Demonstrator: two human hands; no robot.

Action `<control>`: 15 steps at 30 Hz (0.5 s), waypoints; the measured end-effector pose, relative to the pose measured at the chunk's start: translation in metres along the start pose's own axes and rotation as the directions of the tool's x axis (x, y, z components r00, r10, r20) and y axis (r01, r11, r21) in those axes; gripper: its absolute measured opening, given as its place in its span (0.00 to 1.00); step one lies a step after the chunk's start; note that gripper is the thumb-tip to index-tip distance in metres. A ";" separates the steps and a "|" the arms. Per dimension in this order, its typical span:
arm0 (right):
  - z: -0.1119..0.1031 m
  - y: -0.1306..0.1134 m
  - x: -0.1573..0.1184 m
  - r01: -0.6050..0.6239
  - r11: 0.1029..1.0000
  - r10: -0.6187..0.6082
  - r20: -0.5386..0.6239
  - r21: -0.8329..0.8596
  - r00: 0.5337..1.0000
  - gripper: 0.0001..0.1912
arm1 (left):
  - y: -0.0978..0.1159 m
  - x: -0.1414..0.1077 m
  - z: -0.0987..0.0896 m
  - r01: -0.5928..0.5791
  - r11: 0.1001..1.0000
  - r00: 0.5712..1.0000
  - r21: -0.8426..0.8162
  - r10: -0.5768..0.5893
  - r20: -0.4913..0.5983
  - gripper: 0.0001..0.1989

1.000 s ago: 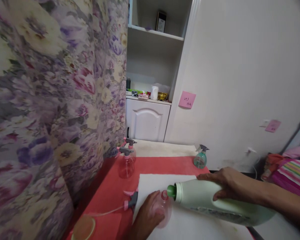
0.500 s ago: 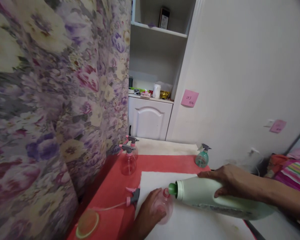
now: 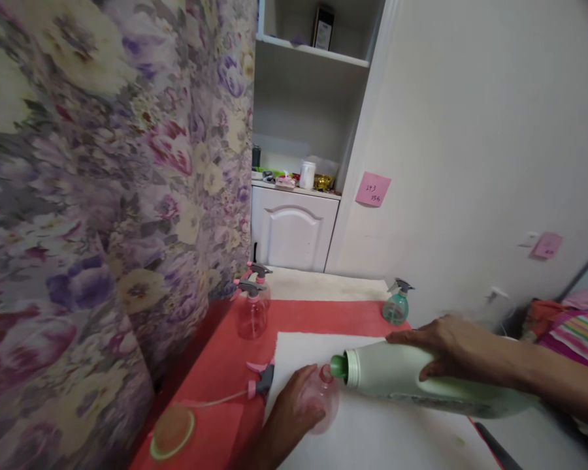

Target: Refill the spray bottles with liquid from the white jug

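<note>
My left hand (image 3: 298, 406) is wrapped round a clear pink spray bottle (image 3: 327, 399) that stands without its top on a white sheet (image 3: 372, 434). Gripped by its handle in my right hand (image 3: 451, 352) is a large pale green jug (image 3: 387, 372), tipped almost level. Its green spout (image 3: 338, 367) is right at the small bottle's neck; whether liquid runs out I cannot tell. Left of the sheet lies a grey and pink spray head (image 3: 261, 380) with a thin tube. A round cap with a pale green rim (image 3: 172, 432) rests near it.
Two pink spray bottles (image 3: 252, 318) with grey heads stand at the back left of the red-covered table (image 3: 318, 317). A green spray bottle (image 3: 396, 308) stands at the back right. A floral curtain (image 3: 127, 215) hangs along the left; a white cabinet (image 3: 294, 225) is behind.
Both hands keep the same grips, and the spout stays at the bottle's neck. The whole view has shifted very slightly; little else differs.
</note>
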State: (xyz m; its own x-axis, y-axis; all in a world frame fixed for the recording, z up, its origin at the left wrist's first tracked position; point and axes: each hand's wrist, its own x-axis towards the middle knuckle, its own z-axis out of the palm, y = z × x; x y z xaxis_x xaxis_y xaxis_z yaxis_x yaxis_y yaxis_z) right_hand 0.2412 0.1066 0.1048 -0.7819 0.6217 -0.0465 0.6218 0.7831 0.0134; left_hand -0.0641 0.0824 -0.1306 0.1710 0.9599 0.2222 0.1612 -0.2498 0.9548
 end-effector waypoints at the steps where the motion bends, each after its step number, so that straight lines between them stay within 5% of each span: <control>1: -0.001 0.000 0.000 -0.003 1.000 0.003 0.008 -0.003 1.000 0.28 | 0.000 0.000 0.000 -0.007 1.000 1.000 0.005 0.007 0.000 0.30; 15: -0.003 0.000 0.003 0.013 1.000 -0.013 0.028 0.011 1.000 0.27 | 0.005 -0.001 0.000 0.008 0.998 1.000 -0.069 -0.008 0.012 0.29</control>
State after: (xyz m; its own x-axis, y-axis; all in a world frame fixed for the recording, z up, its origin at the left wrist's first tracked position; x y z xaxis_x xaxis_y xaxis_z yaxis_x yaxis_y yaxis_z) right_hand 0.2394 0.1085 0.1072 -0.7885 0.6104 -0.0751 0.6120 0.7908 0.0020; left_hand -0.0638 0.0801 -0.1260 0.1811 0.9602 0.2127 0.0950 -0.2323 0.9680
